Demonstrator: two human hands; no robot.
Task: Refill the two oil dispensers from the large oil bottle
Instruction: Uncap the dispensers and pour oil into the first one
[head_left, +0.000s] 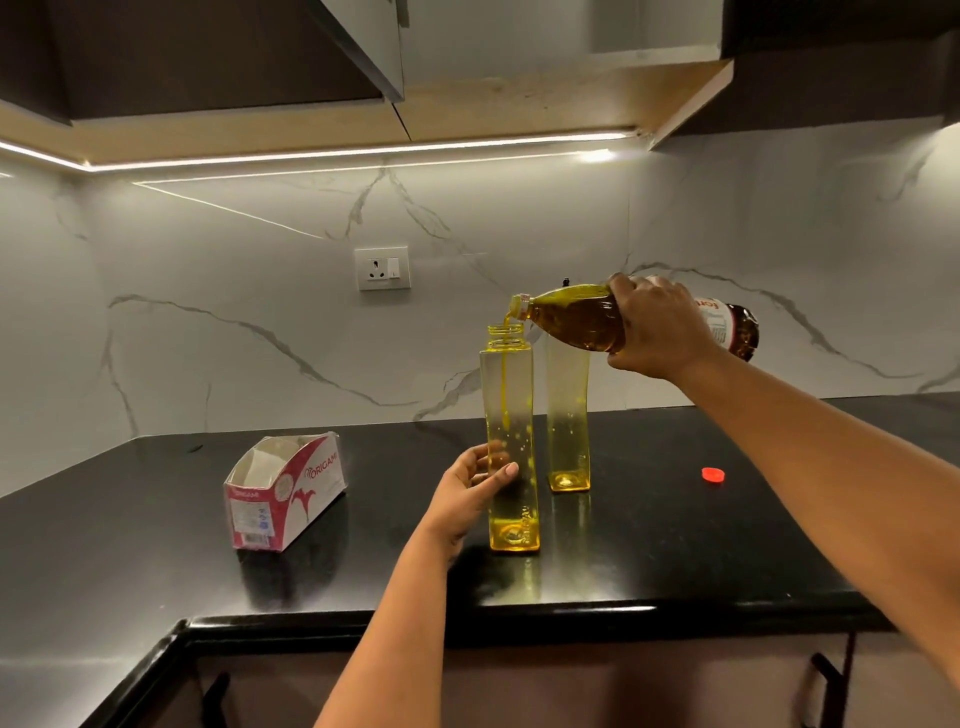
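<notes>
Two tall yellow-tinted square oil dispensers stand uncapped on the black counter. My left hand (470, 491) grips the near dispenser (511, 415) around its lower half. My right hand (660, 325) holds the large oil bottle (576, 317) tipped almost flat, neck to the left over the near dispenser's mouth. A thin yellow stream of oil runs down inside it, and a little oil lies at its bottom. The far dispenser (568, 415) stands just behind and to the right, partly hidden by the bottle, with a shallow layer of oil.
A red bottle cap (713, 474) lies on the black counter (675, 545) to the right. An open red-and-white Origami carton (285, 491) lies on its side at left. A wall socket (383, 268) sits on the marble backsplash. The counter's front edge runs below the dispensers.
</notes>
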